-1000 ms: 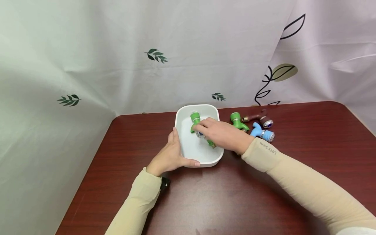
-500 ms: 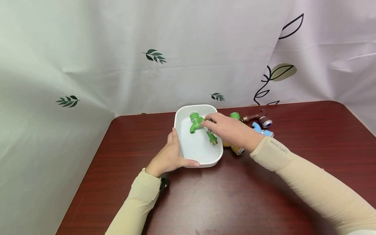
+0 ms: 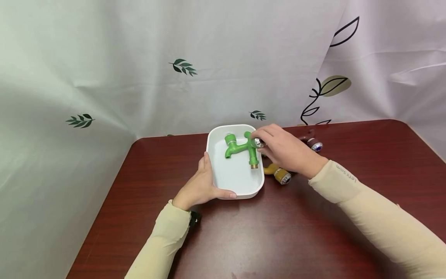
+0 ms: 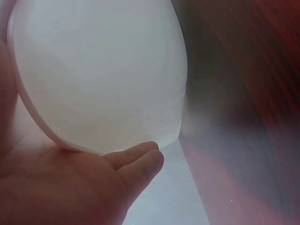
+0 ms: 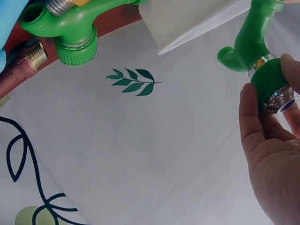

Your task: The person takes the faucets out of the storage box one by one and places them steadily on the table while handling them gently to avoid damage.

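My right hand [image 3: 287, 149] pinches the knob of a green tap [image 3: 253, 157] over the right side of a white tray [image 3: 237, 195]. Its brass threaded end points toward me, and in the right wrist view the fingers and thumb hold the tap's ribbed knob [image 5: 268, 80]. Another green tap [image 3: 234, 149] lies inside the tray, partly behind the held one. Against the tray's near left corner rests my left hand [image 3: 200, 184], fingers straight along the outer wall and thumb along the front rim. The left wrist view shows those fingers [image 4: 140, 161] touching the outside.
A yellow tap [image 3: 280, 174] lies right of the tray. Beyond my right hand is a maroon tap [image 3: 313, 142]. Further green [image 5: 77, 30] and blue [image 5: 7, 23] taps show in the right wrist view. A white curtain [image 3: 209, 58] hangs behind the table [image 3: 156, 166].
My right hand has moved right and slightly back with the green tap, which has turned more lengthwise. More of the other green tap shows now. The left hand and tray stay put.
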Demonstrator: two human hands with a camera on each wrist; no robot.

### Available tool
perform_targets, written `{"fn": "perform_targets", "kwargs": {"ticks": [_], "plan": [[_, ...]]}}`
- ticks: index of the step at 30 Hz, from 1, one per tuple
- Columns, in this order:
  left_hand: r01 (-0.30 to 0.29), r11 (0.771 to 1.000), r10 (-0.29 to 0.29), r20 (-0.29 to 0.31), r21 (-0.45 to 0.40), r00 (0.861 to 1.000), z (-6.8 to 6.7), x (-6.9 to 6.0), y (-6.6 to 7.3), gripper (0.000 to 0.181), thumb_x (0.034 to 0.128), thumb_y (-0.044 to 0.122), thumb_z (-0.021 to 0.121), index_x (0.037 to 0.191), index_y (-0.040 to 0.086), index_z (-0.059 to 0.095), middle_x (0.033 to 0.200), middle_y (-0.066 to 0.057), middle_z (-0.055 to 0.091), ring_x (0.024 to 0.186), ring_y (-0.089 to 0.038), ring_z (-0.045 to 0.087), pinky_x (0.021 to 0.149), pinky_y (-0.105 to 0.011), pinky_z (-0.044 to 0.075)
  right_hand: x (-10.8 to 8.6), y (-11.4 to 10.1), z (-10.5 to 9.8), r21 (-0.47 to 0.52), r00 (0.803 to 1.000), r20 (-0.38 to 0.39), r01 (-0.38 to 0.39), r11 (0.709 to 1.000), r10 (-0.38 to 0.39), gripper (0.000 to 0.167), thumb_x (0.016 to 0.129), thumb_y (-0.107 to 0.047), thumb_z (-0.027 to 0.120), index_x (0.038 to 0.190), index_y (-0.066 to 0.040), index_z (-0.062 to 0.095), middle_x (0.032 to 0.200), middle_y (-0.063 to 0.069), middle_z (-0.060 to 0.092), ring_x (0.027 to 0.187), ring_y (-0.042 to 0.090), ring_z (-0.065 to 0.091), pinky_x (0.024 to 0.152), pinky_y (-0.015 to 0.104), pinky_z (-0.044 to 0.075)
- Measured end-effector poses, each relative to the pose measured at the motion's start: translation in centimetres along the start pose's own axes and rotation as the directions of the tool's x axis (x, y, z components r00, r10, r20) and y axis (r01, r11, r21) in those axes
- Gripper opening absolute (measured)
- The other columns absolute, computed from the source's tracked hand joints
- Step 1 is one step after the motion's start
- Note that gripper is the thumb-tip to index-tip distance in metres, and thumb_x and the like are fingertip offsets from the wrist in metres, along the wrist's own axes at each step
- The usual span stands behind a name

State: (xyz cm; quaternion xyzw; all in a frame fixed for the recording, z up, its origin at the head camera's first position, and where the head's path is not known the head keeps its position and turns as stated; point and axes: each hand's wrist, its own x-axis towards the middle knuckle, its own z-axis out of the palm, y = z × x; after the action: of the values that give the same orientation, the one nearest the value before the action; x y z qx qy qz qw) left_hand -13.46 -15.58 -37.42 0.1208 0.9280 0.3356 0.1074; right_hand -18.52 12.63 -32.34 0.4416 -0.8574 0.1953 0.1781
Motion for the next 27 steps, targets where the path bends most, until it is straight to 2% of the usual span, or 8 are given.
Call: {"fn": "perform_targets", "kwargs": {"ticks": [8, 12, 21, 27], "plan": [[-0.012, 1.0, 0.012, -0.01, 0.007, 1.0, 0.0, 0.1, 0.0, 0.159, 0.0575, 0.061, 0.092, 0.156, -0.001, -0.016, 0.164, -0.019, 0.006, 0.146, -0.028, 0.025, 0.114, -0.04, 0.031, -0.9, 0.5, -0.7, 0.002, 0.995, -0.011, -0.098, 0.995, 0.098, 0.039, 0.089, -0.001, 0.075, 0.124, 0.002, 0.059, 0.121, 0.015, 0.062, 0.114, 0.032, 0.057, 0.096, 0.046, 0.048], [-0.011, 1.0, 0.011, -0.012, 0.006, 1.0, 0.0, 0.1, 0.1, 0.159, 0.0575, 0.06, 0.092, 0.156, -0.001, -0.016, 0.164, -0.019, 0.006, 0.146, -0.028, 0.026, 0.114, -0.04, 0.032, -1.4, 0.8, -1.0, -0.003, 0.99, -0.021, -0.142, 0.99, 0.142, 0.039, 0.089, -0.006, 0.076, 0.124, 0.002, 0.059, 0.121, 0.015, 0.062, 0.111, 0.03, 0.059, 0.092, 0.046, 0.05], [-0.014, 1.0, 0.014, -0.01, 0.014, 1.0, -0.1, 0.0, 0.3, 0.159, 0.0578, 0.06, 0.092, 0.156, -0.004, -0.015, 0.164, -0.022, 0.004, 0.146, -0.032, 0.027, 0.112, -0.043, 0.035, -3.0, 2.1, -1.9, -0.011, 0.984, -0.098, -0.153, 0.988, 0.152, 0.037, 0.088, -0.003, 0.076, 0.122, 0.001, 0.06, 0.12, 0.013, 0.062, 0.107, 0.029, 0.06, 0.087, 0.047, 0.051], [-0.002, 1.0, 0.002, -0.007, 0.019, 1.0, 0.0, 0.0, 0.3, 0.159, 0.0579, 0.061, 0.092, 0.156, -0.003, -0.015, 0.164, -0.021, 0.003, 0.146, -0.032, 0.027, 0.111, -0.042, 0.036, -3.9, 2.6, -2.5, 0.001, 0.97, -0.124, -0.21, 0.978, 0.208, 0.037, 0.086, -0.002, 0.078, 0.12, -0.001, 0.062, 0.117, 0.011, 0.063, 0.096, 0.024, 0.063, 0.08, 0.044, 0.053]]}}
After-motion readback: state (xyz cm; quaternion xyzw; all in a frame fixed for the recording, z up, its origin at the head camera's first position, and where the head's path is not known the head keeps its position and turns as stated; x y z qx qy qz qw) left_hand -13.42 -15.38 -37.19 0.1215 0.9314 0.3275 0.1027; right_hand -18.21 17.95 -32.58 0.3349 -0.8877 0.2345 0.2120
